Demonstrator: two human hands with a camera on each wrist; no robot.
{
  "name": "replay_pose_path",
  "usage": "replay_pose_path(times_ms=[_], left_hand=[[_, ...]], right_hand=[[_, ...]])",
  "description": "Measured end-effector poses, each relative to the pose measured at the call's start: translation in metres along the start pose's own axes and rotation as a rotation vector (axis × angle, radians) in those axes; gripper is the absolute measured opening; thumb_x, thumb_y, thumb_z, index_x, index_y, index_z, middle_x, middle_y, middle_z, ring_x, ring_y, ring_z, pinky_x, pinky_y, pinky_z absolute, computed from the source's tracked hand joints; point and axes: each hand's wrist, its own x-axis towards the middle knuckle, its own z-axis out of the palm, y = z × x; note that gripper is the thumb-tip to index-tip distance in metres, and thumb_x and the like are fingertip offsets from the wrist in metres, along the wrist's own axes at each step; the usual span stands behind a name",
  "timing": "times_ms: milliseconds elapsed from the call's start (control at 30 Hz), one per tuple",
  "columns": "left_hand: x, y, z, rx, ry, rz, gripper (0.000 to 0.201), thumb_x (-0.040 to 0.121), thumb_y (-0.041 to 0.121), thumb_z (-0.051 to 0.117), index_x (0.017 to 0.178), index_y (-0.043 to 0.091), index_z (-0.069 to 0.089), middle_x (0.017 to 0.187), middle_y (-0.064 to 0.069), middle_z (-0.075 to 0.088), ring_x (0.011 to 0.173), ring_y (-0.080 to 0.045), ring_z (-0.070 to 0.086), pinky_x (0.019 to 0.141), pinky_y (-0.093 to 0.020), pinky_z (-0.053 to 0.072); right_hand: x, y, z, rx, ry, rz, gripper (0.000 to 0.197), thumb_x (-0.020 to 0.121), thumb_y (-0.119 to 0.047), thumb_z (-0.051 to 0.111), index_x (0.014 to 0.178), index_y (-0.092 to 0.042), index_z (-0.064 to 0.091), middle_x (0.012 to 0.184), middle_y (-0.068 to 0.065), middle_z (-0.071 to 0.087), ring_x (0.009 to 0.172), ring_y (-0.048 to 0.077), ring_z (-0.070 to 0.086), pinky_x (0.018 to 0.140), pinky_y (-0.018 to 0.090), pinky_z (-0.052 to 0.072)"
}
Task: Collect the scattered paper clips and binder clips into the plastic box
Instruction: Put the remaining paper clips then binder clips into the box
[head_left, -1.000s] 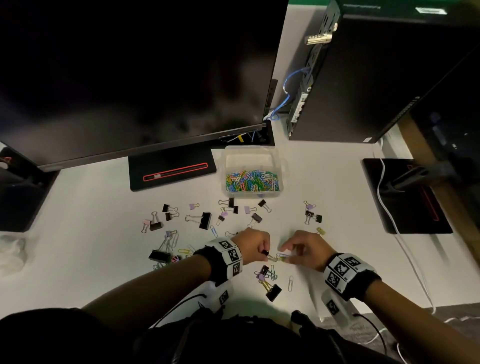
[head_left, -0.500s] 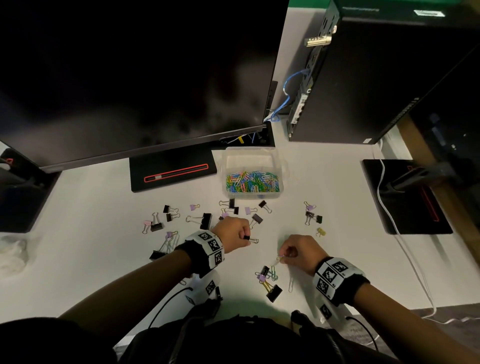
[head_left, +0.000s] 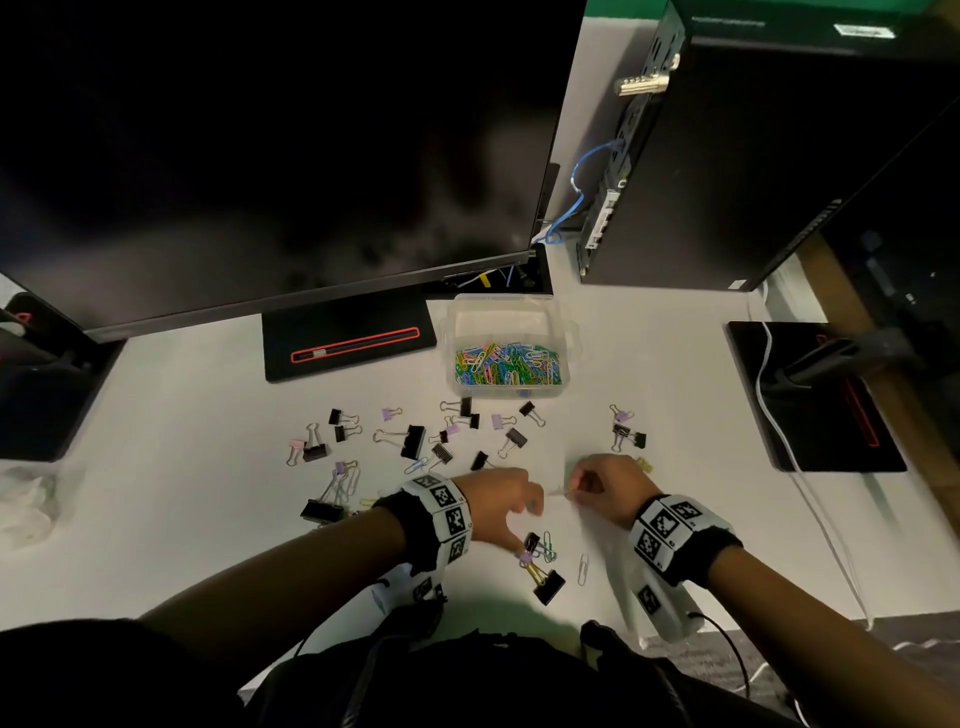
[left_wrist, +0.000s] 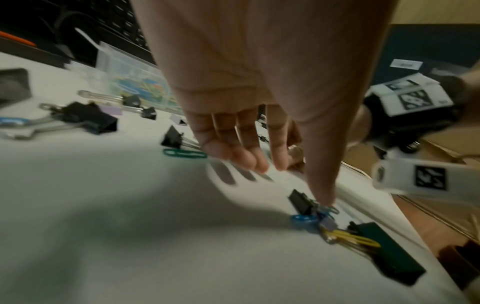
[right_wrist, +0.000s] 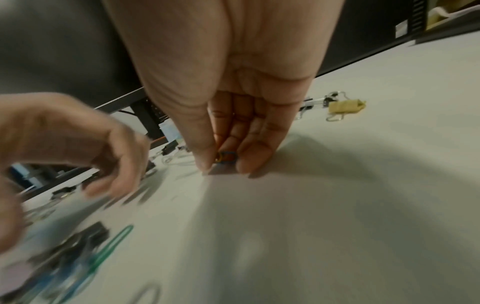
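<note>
Paper clips (right_wrist: 225, 158) sit pinched in my right hand (head_left: 605, 486) above the desk (head_left: 208, 519). My left hand (head_left: 501, 501) hovers beside it, fingers loose, holding nothing.

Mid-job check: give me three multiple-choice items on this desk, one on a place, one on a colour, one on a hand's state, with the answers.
1. Where is the plastic box?
A. by the person's chest
B. at the desk's far side, near the monitor stand
C. under the right hand

2. What colour is the binder clip beside the right hand?
A. yellow
B. red
C. white

3. What is the left hand doing?
A. gripping the box
B. open, holding nothing
C. lying flat in the box

Answers: 1 B, the box sits beyond the scattered clips; 2 A, the right wrist view shows it yellow; 3 B, its fingers hang straight, empty.
</note>
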Motion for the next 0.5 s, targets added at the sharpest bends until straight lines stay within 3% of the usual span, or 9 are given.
replay_pose_path(times_ms=[100, 133, 200, 333, 500], left_hand=[[0.004, 0.007, 0.007, 0.026, -0.058, 0.022, 0.047, 0.076, 0.032, 0.073, 0.116, 0.016, 0.055, 0.113, -0.006, 0.052, 0.094, -0.013, 0.049, 0.078, -0.023, 0.035], [0.004, 0.008, 0.008, 0.035, -0.060, 0.022, 0.045, 0.077, 0.030, 0.073, 0.115, 0.014, 0.056, 0.113, -0.007, 0.052, 0.096, -0.015, 0.050, 0.077, -0.023, 0.035], [0.004, 0.009, 0.009, 0.046, -0.051, 0.020, 0.039, 0.079, 0.028, 0.071, 0.112, 0.011, 0.057, 0.112, -0.009, 0.052, 0.101, -0.020, 0.053, 0.077, -0.023, 0.035], [0.001, 0.007, 0.007, 0.024, -0.019, 0.011, 0.032, 0.081, 0.024, 0.068, 0.107, 0.009, 0.057, 0.106, -0.007, 0.054, 0.086, -0.016, 0.047, 0.075, -0.024, 0.034], [-0.004, 0.003, 0.007, -0.040, 0.000, -0.006, 0.029, 0.081, 0.018, 0.068, 0.104, 0.009, 0.053, 0.104, -0.010, 0.064, 0.080, -0.013, 0.047, 0.072, -0.024, 0.037]], right_hand=[[0.012, -0.005, -0.011, -0.004, 0.063, 0.017, 0.017, 0.078, -0.007, 0.063, 0.070, -0.021, 0.062, 0.064, -0.014, 0.054, 0.066, 0.009, 0.053, 0.058, 0.006, 0.036], [0.017, -0.007, -0.016, -0.004, 0.087, 0.029, 0.012, 0.079, -0.007, 0.063, 0.074, -0.018, 0.064, 0.067, -0.009, 0.057, 0.070, 0.012, 0.053, 0.063, 0.013, 0.038], [0.027, -0.014, -0.025, 0.010, 0.127, 0.042, 0.007, 0.079, -0.007, 0.062, 0.084, -0.010, 0.067, 0.075, -0.002, 0.060, 0.073, 0.014, 0.054, 0.069, 0.016, 0.038], [0.048, -0.034, -0.045, 0.100, 0.211, 0.005, 0.008, 0.080, -0.007, 0.064, 0.077, -0.015, 0.063, 0.074, -0.003, 0.061, 0.066, 0.017, 0.057, 0.056, 0.018, 0.045], [0.074, -0.061, -0.064, 0.211, 0.298, 0.015, 0.006, 0.080, -0.012, 0.068, 0.083, -0.010, 0.063, 0.082, 0.004, 0.064, 0.059, 0.024, 0.064, 0.057, 0.038, 0.059]])
